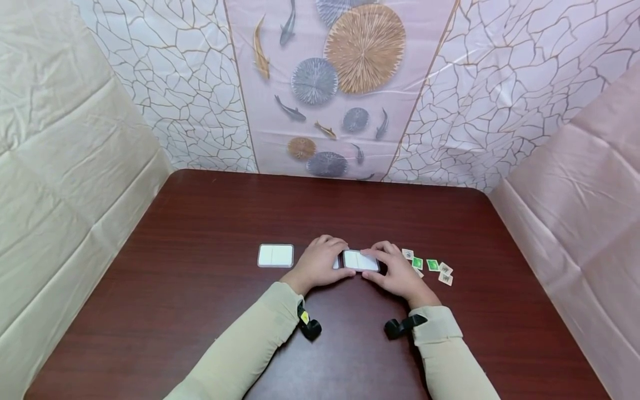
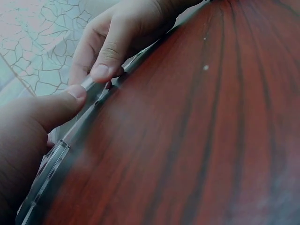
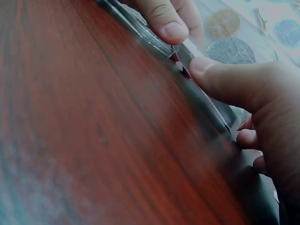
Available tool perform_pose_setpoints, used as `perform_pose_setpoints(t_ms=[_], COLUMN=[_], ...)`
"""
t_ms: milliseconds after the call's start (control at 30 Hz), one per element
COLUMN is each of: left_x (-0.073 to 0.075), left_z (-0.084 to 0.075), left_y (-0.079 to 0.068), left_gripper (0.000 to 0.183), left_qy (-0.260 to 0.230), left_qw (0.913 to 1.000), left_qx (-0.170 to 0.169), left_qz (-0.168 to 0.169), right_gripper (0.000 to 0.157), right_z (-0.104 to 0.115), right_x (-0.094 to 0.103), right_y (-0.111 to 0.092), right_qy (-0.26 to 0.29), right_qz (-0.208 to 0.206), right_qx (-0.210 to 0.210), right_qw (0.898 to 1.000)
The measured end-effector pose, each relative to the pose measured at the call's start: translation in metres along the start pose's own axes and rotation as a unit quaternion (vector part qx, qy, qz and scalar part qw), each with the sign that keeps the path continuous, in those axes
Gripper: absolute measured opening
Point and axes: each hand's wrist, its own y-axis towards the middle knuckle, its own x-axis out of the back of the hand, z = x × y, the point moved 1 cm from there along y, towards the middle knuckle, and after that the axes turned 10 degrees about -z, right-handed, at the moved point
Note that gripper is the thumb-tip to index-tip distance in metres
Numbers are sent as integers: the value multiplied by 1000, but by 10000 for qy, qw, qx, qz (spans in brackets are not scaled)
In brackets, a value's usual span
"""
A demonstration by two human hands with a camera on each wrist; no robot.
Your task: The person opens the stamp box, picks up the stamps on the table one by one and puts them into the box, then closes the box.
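A flat white rectangular case [image 1: 354,260] with clear edges and a line across its middle is held between both hands, raised slightly at one side. My left hand [image 1: 322,263] grips its left end, thumb at the near edge and fingers at the far side. At the right end my right hand [image 1: 396,273] pinches it, the thumb [image 3: 213,75] on the near edge. Part of a second white panel [image 1: 336,263] shows beneath the left hand, mostly hidden. In the left wrist view the clear plastic edge [image 2: 56,157] of a case lies by the left hand.
Another white case [image 1: 275,255] lies flat on the dark red-brown table [image 1: 200,311], left of the hands. Several small square tiles lie right of the right hand, some with a green face [image 1: 432,265], others pale with dark pictures [image 1: 445,278]. A patterned cloth wall rises behind.
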Motion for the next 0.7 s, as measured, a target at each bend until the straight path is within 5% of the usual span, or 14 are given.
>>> perform_pose_setpoints(t_ms=[700], left_x=[0], left_z=[1], left_y=[-2], left_gripper=[45], left_qy=[-339], left_qw=[9968], left_qx=[-382], left_qz=[-622], right_gripper=[28], right_z=[3], right_x=[4], right_y=[0], right_qy=[285], right_qz=[-635], right_qx=[-123], right_qw=[9975])
